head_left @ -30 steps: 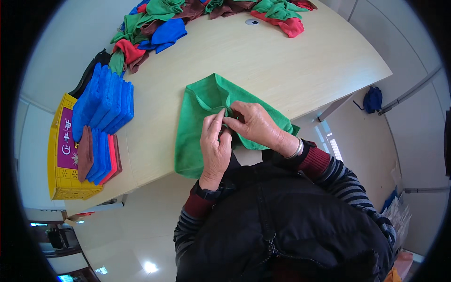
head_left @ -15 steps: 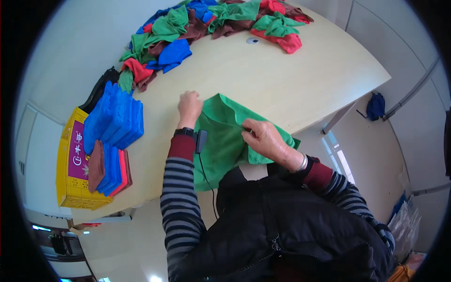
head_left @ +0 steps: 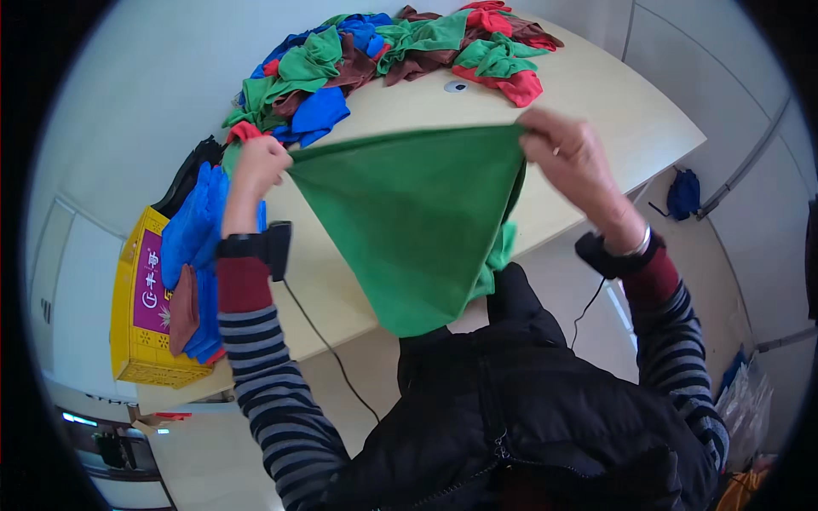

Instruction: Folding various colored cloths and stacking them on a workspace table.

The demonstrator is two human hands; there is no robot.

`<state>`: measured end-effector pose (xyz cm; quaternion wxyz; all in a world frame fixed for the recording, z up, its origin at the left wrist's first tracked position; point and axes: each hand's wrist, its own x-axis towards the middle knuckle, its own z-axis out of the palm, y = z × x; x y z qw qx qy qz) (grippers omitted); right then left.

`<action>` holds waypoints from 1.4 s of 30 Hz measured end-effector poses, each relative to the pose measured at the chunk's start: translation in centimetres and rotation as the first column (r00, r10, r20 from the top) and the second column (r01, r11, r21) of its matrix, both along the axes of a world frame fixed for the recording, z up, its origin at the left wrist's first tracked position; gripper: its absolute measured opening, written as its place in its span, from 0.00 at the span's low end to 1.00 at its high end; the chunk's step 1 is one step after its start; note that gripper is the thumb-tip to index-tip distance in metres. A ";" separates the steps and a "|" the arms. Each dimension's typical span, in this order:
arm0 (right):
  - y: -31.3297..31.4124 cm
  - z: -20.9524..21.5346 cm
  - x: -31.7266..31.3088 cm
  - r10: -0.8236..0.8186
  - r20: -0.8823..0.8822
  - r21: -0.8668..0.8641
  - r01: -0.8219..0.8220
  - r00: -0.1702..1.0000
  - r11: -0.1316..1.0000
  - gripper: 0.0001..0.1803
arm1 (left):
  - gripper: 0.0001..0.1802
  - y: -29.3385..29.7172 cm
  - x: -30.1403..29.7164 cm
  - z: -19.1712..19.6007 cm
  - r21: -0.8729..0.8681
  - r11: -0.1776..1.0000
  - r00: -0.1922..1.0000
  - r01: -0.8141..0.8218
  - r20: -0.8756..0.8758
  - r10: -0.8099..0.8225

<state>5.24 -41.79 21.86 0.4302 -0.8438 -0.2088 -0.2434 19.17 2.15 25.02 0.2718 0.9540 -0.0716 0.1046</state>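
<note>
A green cloth [head_left: 417, 213] hangs stretched between my two hands, its top edge pulled nearly straight. My left hand [head_left: 260, 166] is closed on the upper left corner, close to the stack of folded blue cloths. At the upper right corner my right hand [head_left: 571, 157] pinches the cloth, raised over the right part of the table. The lower end of the cloth droops past the table's front edge towards my lap, with a loose fold on its right side.
A heap of crumpled green, blue, red and brown cloths [head_left: 311, 60] lies along the far edge of the table [head_left: 613, 111]. At the left, folded blue cloths [head_left: 194, 213] and a folded brown cloth [head_left: 183, 311] stand by a yellow box [head_left: 136, 341]. A blue bag [head_left: 682, 196] is beyond the right edge.
Both hands have risen and moved apart, the left one leftwards and the right one rightwards. The green cloth, bunched and slack before, is now pulled taut along its top edge.
</note>
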 end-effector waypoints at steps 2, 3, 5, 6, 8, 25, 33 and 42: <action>-0.7 2.6 0.6 -0.040 0.093 -0.020 0.042 0.995 0.999 0.05 | 0.05 -0.5 -2.5 4.9 -0.055 0.998 0.995 -0.020 0.099 0.026; -0.9 4.0 0.5 -0.060 0.178 -0.020 0.065 0.982 0.998 0.06 | 0.05 -1.2 -4.0 6.9 -0.082 0.996 0.982 -0.030 0.182 0.044; -1.5 5.7 1.5 -0.084 0.271 -0.017 0.092 0.959 0.996 0.07 | 0.05 -1.6 -5.7 10.0 -0.085 0.996 0.979 -0.033 0.197 0.049; -2.1 6.2 2.7 -0.042 0.248 -0.019 0.048 0.968 0.999 0.07 | 0.05 -1.8 -6.2 11.1 -0.088 0.996 0.978 -0.034 0.202 0.051; -3.3 6.8 4.2 0.035 0.200 -0.020 -0.031 0.979 0.999 0.08 | 0.05 -2.6 -6.8 12.9 -0.084 0.996 0.975 -0.024 0.220 0.042; 2.9 5.5 -1.4 0.425 -0.045 0.137 -0.415 0.904 0.899 0.10 | 0.11 5.9 -2.6 13.2 -0.493 0.869 0.997 -0.049 0.026 0.070; 6.2 2.8 -5.3 0.657 -0.197 0.472 -0.516 0.728 0.714 0.09 | 0.14 4.2 -0.9 15.0 -0.413 0.896 0.981 0.166 -0.028 -0.194; -2.3 4.2 -3.9 0.194 0.161 0.248 -0.230 0.968 0.941 0.09 | 0.16 -6.4 0.1 11.0 -0.591 0.767 0.967 0.252 0.126 -0.221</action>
